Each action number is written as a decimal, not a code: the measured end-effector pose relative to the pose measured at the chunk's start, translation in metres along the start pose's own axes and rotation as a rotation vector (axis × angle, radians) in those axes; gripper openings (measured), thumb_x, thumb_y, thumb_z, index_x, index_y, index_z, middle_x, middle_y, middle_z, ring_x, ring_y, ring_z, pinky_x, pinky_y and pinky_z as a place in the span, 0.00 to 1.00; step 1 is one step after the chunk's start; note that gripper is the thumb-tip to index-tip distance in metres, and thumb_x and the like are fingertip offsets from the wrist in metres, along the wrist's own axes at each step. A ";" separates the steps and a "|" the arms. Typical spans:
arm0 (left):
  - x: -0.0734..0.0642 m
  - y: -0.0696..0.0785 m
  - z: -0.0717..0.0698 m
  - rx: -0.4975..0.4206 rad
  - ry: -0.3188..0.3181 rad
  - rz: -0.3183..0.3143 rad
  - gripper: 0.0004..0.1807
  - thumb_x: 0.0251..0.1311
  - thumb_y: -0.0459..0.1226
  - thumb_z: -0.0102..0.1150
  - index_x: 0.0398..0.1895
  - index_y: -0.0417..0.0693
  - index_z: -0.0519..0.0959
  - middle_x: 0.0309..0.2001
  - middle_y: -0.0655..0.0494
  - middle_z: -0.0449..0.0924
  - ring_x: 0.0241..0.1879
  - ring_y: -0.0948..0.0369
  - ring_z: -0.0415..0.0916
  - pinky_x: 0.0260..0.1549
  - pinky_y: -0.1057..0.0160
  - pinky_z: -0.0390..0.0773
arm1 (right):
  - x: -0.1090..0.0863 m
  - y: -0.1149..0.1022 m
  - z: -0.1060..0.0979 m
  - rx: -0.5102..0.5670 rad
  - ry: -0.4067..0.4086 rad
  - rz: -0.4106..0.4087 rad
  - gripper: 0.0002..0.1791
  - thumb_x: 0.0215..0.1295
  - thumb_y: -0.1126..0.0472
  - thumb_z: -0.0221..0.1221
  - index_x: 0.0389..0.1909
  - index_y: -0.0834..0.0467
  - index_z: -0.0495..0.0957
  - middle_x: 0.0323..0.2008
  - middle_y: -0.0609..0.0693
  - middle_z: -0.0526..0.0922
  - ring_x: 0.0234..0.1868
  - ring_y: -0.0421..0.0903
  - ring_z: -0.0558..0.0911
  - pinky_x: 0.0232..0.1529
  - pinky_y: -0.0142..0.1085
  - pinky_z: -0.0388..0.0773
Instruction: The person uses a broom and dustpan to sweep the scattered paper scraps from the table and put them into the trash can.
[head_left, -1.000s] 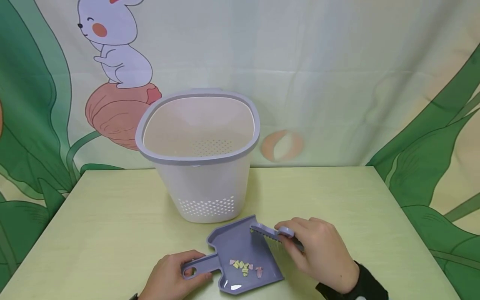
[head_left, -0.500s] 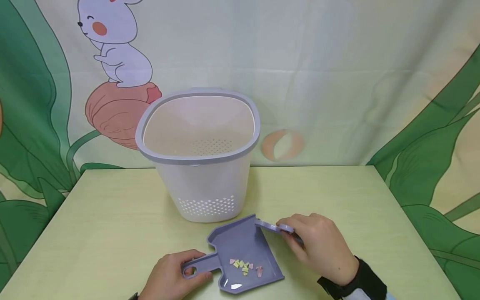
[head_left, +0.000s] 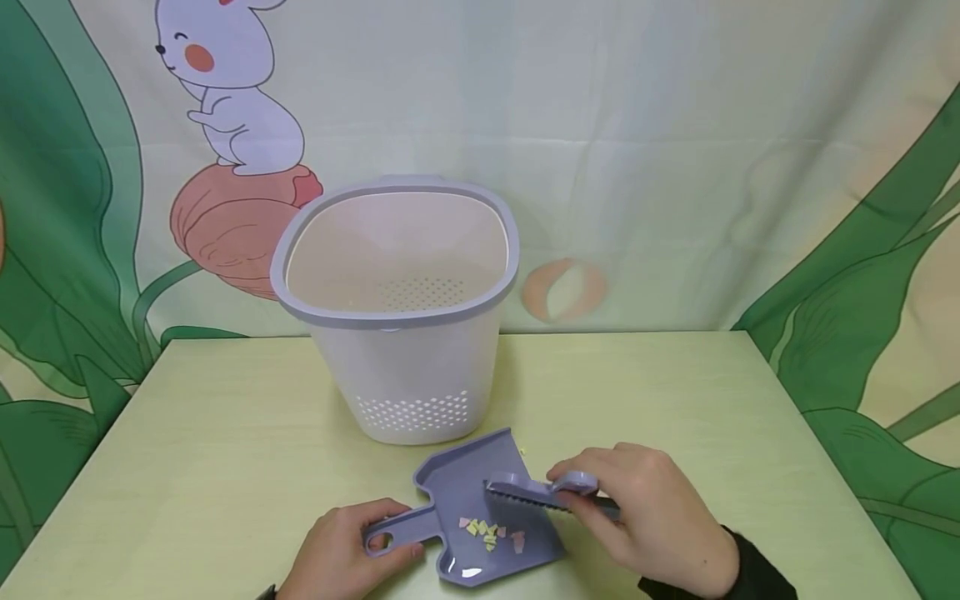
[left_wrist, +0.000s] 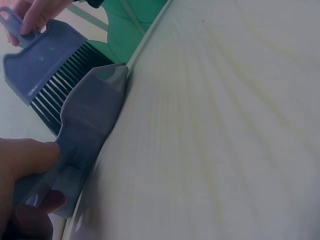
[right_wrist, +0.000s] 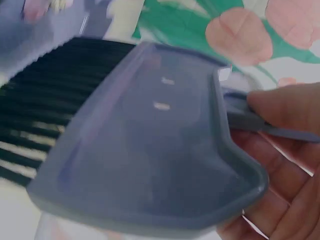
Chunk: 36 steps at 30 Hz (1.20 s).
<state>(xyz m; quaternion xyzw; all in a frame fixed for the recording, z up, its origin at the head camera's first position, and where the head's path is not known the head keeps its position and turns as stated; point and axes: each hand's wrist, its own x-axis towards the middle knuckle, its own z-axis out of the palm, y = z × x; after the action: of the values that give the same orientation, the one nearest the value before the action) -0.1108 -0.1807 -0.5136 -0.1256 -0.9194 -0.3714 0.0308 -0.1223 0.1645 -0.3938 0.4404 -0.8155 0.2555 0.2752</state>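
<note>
In the head view a purple-grey dustpan (head_left: 459, 475) lies on the table, and my left hand (head_left: 348, 546) grips its handle. Several small yellow and pink scraps (head_left: 483, 530) rest on the pan. My right hand (head_left: 637, 512) pinches the handle of a small matching hand brush (head_left: 519, 486), held over the pan's open edge. The right wrist view shows the brush's dark bristles (right_wrist: 55, 85) and its broad back. In the left wrist view the bristles reach down behind the dustpan (left_wrist: 92, 107). A tiny yellow scrap (head_left: 523, 452) lies beside the pan's far corner.
A tall white wastebasket (head_left: 408, 358) with a purple rim and small holes stands just behind the dustpan. The pale yellow table (head_left: 660, 392) ends at a printed curtain (head_left: 675, 167) with a rabbit and leaves.
My right hand first drew the brush rightward off the pan's far corner, then brought it nearer and left over the pan. A yellow scrap now shows beside that corner. My left hand stayed still.
</note>
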 end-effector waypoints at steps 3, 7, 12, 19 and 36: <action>0.000 0.000 0.000 0.003 -0.003 -0.002 0.18 0.46 0.62 0.69 0.40 0.71 0.84 0.26 0.77 0.75 0.25 0.72 0.69 0.28 0.68 0.69 | 0.000 0.012 -0.002 -0.026 0.031 0.059 0.14 0.51 0.63 0.71 0.40 0.50 0.83 0.36 0.34 0.84 0.31 0.27 0.77 0.31 0.25 0.73; -0.001 -0.001 0.000 0.006 -0.003 -0.006 0.19 0.46 0.63 0.69 0.40 0.71 0.84 0.26 0.78 0.75 0.25 0.72 0.69 0.28 0.68 0.69 | -0.002 0.028 -0.004 -0.060 0.014 0.172 0.11 0.54 0.63 0.70 0.39 0.52 0.84 0.35 0.37 0.85 0.31 0.28 0.79 0.30 0.26 0.75; -0.001 -0.001 0.001 0.009 0.012 0.009 0.18 0.46 0.62 0.69 0.39 0.71 0.84 0.26 0.78 0.75 0.25 0.73 0.69 0.28 0.68 0.69 | -0.005 0.041 -0.003 -0.128 -0.012 0.244 0.08 0.58 0.62 0.67 0.39 0.51 0.84 0.34 0.37 0.84 0.30 0.28 0.77 0.28 0.26 0.74; -0.001 -0.001 0.001 0.008 0.015 0.022 0.17 0.47 0.62 0.69 0.40 0.72 0.84 0.25 0.78 0.74 0.24 0.73 0.68 0.27 0.68 0.69 | -0.007 0.036 0.005 -0.161 -0.056 0.199 0.08 0.57 0.60 0.68 0.37 0.48 0.83 0.36 0.34 0.84 0.30 0.29 0.76 0.30 0.30 0.74; 0.000 0.001 -0.001 0.004 -0.010 -0.007 0.18 0.47 0.62 0.69 0.40 0.72 0.84 0.25 0.78 0.75 0.25 0.72 0.68 0.28 0.68 0.69 | -0.003 -0.010 0.000 0.086 -0.134 -0.035 0.12 0.58 0.59 0.67 0.43 0.45 0.82 0.39 0.29 0.82 0.33 0.27 0.74 0.36 0.21 0.67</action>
<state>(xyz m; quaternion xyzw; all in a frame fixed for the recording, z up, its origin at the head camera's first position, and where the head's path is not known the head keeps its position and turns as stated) -0.1102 -0.1808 -0.5122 -0.1242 -0.9206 -0.3693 0.0253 -0.1126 0.1614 -0.3939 0.4824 -0.8123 0.2555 0.2053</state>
